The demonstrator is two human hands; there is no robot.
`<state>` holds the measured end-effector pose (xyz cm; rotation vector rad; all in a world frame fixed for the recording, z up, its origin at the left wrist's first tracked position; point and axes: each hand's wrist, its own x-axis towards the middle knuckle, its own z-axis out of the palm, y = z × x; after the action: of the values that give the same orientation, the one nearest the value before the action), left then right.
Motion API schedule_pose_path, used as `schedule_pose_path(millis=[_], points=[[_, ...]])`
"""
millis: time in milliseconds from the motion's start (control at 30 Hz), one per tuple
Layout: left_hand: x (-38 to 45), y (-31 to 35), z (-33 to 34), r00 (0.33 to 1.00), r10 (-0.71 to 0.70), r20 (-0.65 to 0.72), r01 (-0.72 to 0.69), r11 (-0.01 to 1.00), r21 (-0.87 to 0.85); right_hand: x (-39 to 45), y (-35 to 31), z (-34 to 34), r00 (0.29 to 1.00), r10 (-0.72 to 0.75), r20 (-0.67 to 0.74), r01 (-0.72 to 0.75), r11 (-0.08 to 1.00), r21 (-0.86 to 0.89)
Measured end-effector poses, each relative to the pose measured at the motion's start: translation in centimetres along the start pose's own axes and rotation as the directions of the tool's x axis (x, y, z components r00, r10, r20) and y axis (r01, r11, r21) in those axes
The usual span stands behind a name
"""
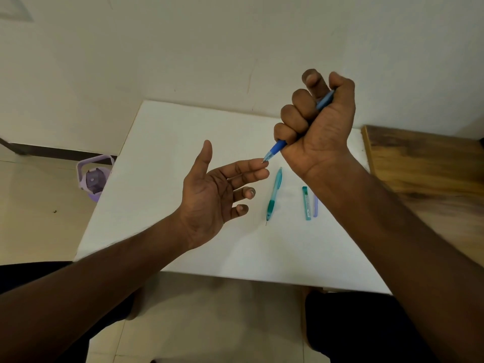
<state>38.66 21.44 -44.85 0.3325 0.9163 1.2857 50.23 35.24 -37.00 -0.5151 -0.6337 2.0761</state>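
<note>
Your right hand (318,127) fists the blue pencil (275,149), its tip touching your left hand's (209,192) relaxed, spread fingers (251,165) above the worktop (162,179).

This is looking like a plain room in a home, serving as a study corner. A white desk (183,127) is standing against a bare cream wall (183,48), with pale floor tiles (34,205) and a dark skirting (52,150) running below it. Stationery is lying on the desk: a teal mechanical pencil (275,195) and a teal lead case (306,203) just beside a lilac tube (315,205). The right hand (319,127) is holding a blue mechanical pencil (277,147). A lilac water bottle (94,176) is sitting on the floor, and a wooden surface (424,158) is adjoining the desk.
</note>
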Motion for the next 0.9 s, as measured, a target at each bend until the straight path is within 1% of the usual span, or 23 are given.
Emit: schedule_pose_path(millis=[233,400,467,500,533,567,600,633,667,700,733,767,800,900], points=[[0.1,-0.3,0.1,1.0,0.002,0.004,-0.002,1.0,-0.015,-0.1,0.0,-0.1,1.0,-0.01,0.003,0.01,1.0,-0.025],[0.3,-0.4,0.0,1.0,-0.006,-0.024,0.006,1.0,0.005,-0.2,-0.1,0.1,1.0,-0.009,0.012,0.01,0.998,-0.065],[0.5,-0.5,0.0,0.998,0.012,-0.055,-0.008,0.996,0.088,-0.3,0.0,0.2,1.0,-0.008,0.015,0.009,0.997,-0.076],[0.7,-0.5,0.0,0.994,0.046,-0.101,-0.024,0.978,0.208,-0.4,0.0,0.3,1.0,-0.007,0.014,0.008,0.996,-0.084],[0.8,-0.5,-0.1,0.981,0.124,-0.149,-0.053,0.912,0.406,-0.4,0.0,0.3,1.0,-0.006,0.009,0.007,0.996,-0.093],[0.9,-0.3,-0.5,0.95,0.262,-0.171,-0.085,0.742,0.665,-0.5,0.0,0.2,1.0,-0.005,0.003,0.005,0.995,-0.101],[1.0,-0.3,-1.3,0.9,0.42,-0.114,-0.079,0.417,0.906,-0.5,0.0,0.2,1.0,-0.003,-0.004,0.003,0.995,-0.105],[1.2,-0.6,-2.2,0.877,0.481,0.0,-0.016,0.031,0.999,-0.5,0.0,0.2,1.0,-0.001,-0.009,0.0,0.994,-0.105],[1.3,-1.0,-3.1,0.892,0.445,0.073,0.05,-0.259,0.965,-0.5,0.0,0.1,1.0,0.004,-0.012,-0.005,0.995,-0.101],[1.4,-1.6,-4.0,0.927,0.367,0.072,0.097,-0.422,0.901,-0.5,0.0,0.1,1.0,0.01,-0.015,-0.011,0.995,-0.096],[1.6,-2.2,-4.8,0.957,0.288,0.034,0.117,-0.49,0.864,-0.5,0.1,0.1,1.0,0.014,-0.014,-0.015,0.996,-0.092],[1.7,-2.9,-5.4,0.975,0.22,-0.009,0.12,-0.5,0.858,-0.5,0.0,0.1,1.0,0.015,-0.008,-0.016,0.996,-0.091],[1.8,-3.7,-6.0,0.983,0.182,-0.026,0.113,-0.492,0.863,-0.5,0.0,0.1,1.0,0.014,0.0,-0.014,0.996,-0.093],[2.3,-5.1,-7.2,0.979,0.202,0.018,0.082,-0.474,0.876,-0.5,0.0,0.1,1.0,0.021,0.015,-0.019,0.994,-0.108]])
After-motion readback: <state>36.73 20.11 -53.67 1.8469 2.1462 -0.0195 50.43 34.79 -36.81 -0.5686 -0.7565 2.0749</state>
